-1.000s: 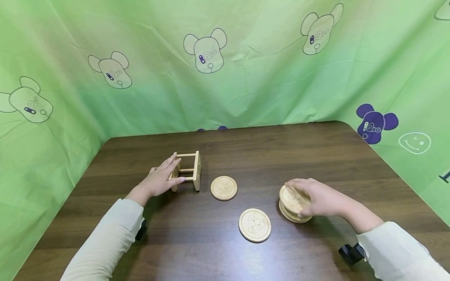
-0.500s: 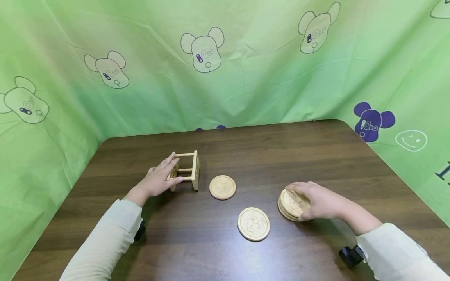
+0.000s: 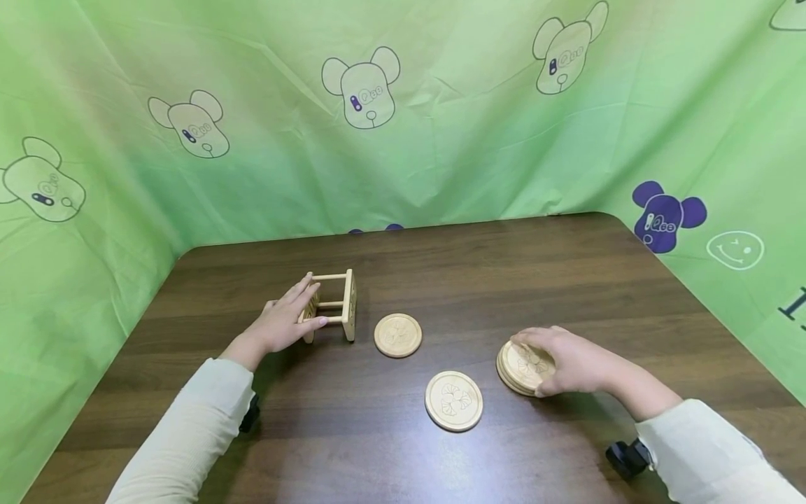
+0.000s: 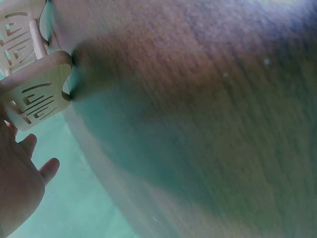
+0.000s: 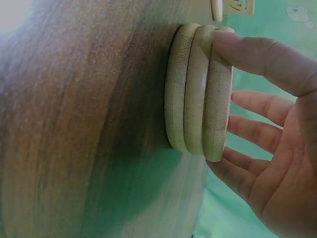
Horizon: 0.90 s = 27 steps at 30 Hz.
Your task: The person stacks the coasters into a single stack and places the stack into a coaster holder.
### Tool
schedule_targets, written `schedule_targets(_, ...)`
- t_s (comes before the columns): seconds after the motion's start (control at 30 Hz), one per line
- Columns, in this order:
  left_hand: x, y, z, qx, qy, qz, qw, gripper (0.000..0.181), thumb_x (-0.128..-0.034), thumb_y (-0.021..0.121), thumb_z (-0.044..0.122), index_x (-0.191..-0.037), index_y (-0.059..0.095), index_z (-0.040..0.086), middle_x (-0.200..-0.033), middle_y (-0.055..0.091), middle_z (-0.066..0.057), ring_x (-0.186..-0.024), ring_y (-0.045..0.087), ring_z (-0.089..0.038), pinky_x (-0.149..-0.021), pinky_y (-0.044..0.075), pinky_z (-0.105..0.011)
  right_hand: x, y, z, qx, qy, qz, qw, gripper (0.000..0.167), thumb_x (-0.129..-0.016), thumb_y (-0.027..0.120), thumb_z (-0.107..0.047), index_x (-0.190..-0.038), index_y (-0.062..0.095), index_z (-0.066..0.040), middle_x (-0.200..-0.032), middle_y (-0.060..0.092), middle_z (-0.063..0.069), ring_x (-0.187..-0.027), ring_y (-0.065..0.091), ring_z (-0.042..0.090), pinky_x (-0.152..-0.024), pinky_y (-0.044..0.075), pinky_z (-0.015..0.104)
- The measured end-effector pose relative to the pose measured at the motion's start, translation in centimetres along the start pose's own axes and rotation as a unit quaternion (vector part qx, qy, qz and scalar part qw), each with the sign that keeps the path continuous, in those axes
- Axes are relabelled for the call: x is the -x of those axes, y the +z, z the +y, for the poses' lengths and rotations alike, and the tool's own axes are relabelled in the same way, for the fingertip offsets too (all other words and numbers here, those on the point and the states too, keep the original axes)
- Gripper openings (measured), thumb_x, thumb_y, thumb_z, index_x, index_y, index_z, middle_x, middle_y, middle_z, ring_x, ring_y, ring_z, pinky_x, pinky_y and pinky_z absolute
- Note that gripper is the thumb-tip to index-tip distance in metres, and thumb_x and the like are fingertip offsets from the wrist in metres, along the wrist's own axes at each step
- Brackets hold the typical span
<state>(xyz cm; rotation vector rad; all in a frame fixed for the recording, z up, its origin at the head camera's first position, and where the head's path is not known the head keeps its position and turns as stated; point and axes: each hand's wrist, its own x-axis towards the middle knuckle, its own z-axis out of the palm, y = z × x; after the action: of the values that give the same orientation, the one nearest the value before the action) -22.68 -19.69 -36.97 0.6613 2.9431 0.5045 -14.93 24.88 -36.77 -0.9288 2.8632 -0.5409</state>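
In the head view my left hand (image 3: 280,325) rests on the left side of a small wooden coaster rack (image 3: 349,308), fingers fairly straight and thumb along the near bar. The left wrist view shows the cut-out end panels of this rack (image 4: 37,101), with some fingers clear of it. My right hand (image 3: 576,360) pinches the top round wooden coaster (image 3: 527,360) by its edge, thumb on the near side. That coaster lies on a stack; three layered rims (image 5: 195,89) show in the right wrist view. The farther fingertips are partly hidden behind the stack.
Two more round coasters lie flat on the brown wooden table (image 3: 441,273): a plain-looking coaster (image 3: 398,335) beside the rack and a leaf-carved coaster (image 3: 453,401) nearer the front. A green patterned cloth (image 3: 441,161) hangs behind the table.
My right hand has lowered the top coaster, once tilted and offset, squarely onto the stack. The left hand and rack have stayed in place.
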Motion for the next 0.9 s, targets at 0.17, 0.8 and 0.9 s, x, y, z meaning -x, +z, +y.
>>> schedule_targets(0.17, -0.02, -0.01, -0.03, 0.002, 0.0, 0.001, 1.0, 0.08, -0.0802, 0.036, 0.062, -0.139, 0.018, 0.011, -0.144, 0.003, -0.005, -0.128, 0.012, -0.025, -0.089, 0.016, -0.056, 0.05, -0.01, 0.05, -0.006, -0.004, 0.003, 1.0, 0.073, -0.052, 0.077, -0.022, -0.115, 0.051, 0.004, -0.116, 0.05, 0.02, -0.106, 0.043, 0.037, -0.089, 0.025, 0.051)
schedule_targets(0.8, 0.06, -0.05, 0.23, 0.005, -0.004, -0.005, 1.0, 0.077, -0.082, 0.038, 0.058, -0.139, 0.017, 0.011, -0.144, 0.002, -0.005, -0.128, 0.012, -0.025, -0.09, 0.015, -0.058, -0.06, -0.38, -0.19, -0.015, -0.021, 0.024, 0.9994, 0.067, -0.059, 0.075, -0.022, -0.115, 0.05, 0.006, -0.116, 0.049, 0.023, -0.106, 0.042, 0.04, -0.087, 0.029, 0.051)
schedule_targets(0.9, 0.06, -0.1, 0.3, 0.004, -0.003, -0.002, 1.0, 0.077, -0.082, 0.038, 0.058, -0.139, 0.017, 0.011, -0.144, 0.003, -0.006, -0.128, 0.013, -0.025, -0.089, 0.015, -0.057, -0.26, -0.46, -0.23, -0.015, -0.03, 0.032, 0.9989, 0.066, -0.06, 0.075, -0.021, -0.115, 0.05, 0.006, -0.116, 0.049, 0.022, -0.105, 0.043, 0.039, -0.086, 0.03, 0.05)
